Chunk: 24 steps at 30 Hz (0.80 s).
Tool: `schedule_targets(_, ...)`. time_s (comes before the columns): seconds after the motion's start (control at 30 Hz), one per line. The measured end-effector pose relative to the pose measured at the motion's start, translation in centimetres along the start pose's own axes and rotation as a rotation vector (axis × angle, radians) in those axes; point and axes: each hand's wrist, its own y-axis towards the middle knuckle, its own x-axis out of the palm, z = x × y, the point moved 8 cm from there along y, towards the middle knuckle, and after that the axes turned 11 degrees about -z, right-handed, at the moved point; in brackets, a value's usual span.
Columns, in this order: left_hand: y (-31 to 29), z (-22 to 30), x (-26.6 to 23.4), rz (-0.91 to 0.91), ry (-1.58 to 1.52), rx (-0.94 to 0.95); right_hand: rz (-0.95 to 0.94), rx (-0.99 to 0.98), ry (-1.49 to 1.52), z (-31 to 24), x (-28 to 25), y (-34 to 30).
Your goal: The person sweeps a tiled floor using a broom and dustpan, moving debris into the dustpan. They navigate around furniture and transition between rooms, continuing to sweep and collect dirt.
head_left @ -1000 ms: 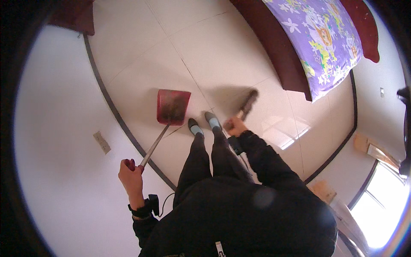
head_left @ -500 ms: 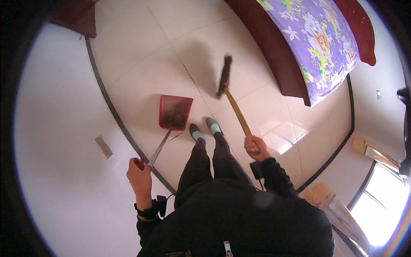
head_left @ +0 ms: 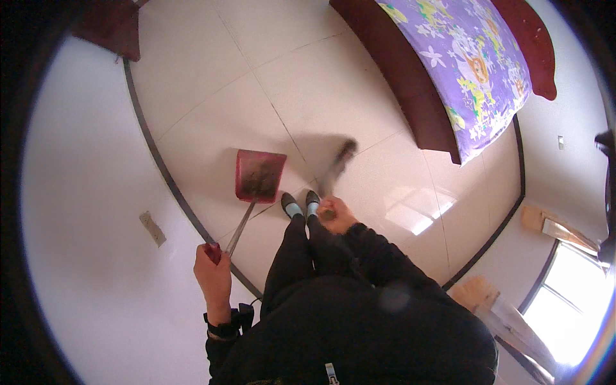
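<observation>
My left hand is closed round the handle of a long-handled red dustpan. Dark debris lies in the pan, just ahead of my feet and a little to the left. In front of my body, my right hand grips a broom by its wooden handle. The broom's dark bristle head is smeared by motion and points away from me, right of the dustpan and apart from it. Most of the broom handle is foreshortened or hidden behind my fist.
A bed with a dark wooden frame and purple flowered bedding stands at the far right. White wall with a dark skirting strip runs along my left. Dark red furniture is at the far left, a window at the near right.
My right hand has moved left and a little forward with the broom. The broom head has swung lower, toward my feet. The dustpan and my left hand have barely shifted.
</observation>
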Motion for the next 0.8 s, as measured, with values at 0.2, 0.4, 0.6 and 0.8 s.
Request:
schedule_targets(0.2, 0.4, -0.3, -0.1, 0.002, -0.024, -0.010, -0.175, 0.051, -0.143, 1.3, 10.1, 3.5)
schedule_targets(0.4, 1.2, -1.5, -0.4, -0.013, -0.089, 0.004, -0.222, -0.001, -0.518, -4.4, 9.3, -3.7)
schedule_targets(0.6, 1.4, -2.1, -1.8, 0.040, 0.010, -0.026, 0.126, -0.188, -0.767, -14.3, 2.3, -12.8)
schedule_targets(0.8, 0.9, -2.4, -2.2, 0.167, -0.328, -0.158, 0.267, -0.383, -0.690, -27.8, 1.3, -12.3)
